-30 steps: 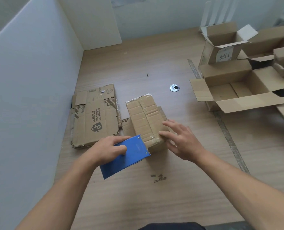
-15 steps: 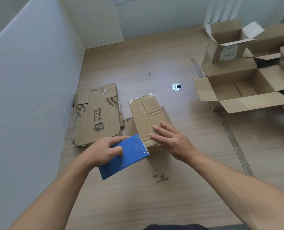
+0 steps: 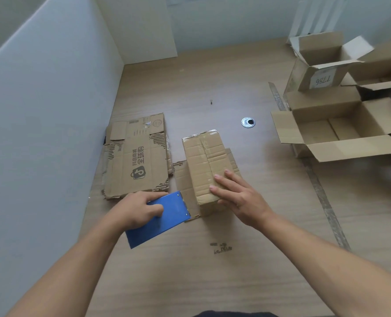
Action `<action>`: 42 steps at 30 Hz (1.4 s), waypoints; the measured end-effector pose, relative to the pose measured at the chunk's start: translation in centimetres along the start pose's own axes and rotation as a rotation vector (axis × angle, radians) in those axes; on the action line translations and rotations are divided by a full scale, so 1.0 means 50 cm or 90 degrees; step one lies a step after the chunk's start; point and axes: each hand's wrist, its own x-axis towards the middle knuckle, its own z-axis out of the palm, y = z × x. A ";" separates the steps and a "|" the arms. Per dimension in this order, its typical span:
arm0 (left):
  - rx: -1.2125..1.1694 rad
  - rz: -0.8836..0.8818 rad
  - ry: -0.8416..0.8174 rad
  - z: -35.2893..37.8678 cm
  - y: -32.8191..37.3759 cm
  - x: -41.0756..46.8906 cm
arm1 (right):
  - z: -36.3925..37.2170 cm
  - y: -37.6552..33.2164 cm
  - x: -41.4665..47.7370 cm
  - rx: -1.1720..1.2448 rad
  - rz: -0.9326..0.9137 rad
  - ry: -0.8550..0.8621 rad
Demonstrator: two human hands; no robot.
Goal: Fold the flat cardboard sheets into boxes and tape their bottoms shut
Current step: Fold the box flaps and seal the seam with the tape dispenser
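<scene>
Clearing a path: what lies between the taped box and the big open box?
Head view: bare tabletop, plus a round metal grommet toward the far side.

A round metal disc (image 3: pixel 248 122) with a dark hole sits flush in the wooden surface (image 3: pixel 212 282). Left of the disc stands a tall white side panel (image 3: pixel 41 133). Behind the disc stands a white back panel (image 3: pixel 144 30). A worn grey strip (image 3: pixel 322 197) runs along the surface to the right of the disc. A small dark speck (image 3: pixel 211 102) lies near the disc, behind and to its left. Dark scribbles (image 3: pixel 222 248) mark the surface well in front of it.
</scene>
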 end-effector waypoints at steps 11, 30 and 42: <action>0.221 0.007 0.147 0.044 0.070 0.020 | -0.006 -0.014 0.002 0.010 0.047 -0.035; 0.098 -0.117 0.257 0.279 -0.143 -0.002 | 0.001 -0.054 -0.012 0.056 0.143 -0.047; -0.033 -0.009 0.490 0.253 -0.086 -0.009 | 0.006 -0.091 -0.014 0.070 0.164 -0.036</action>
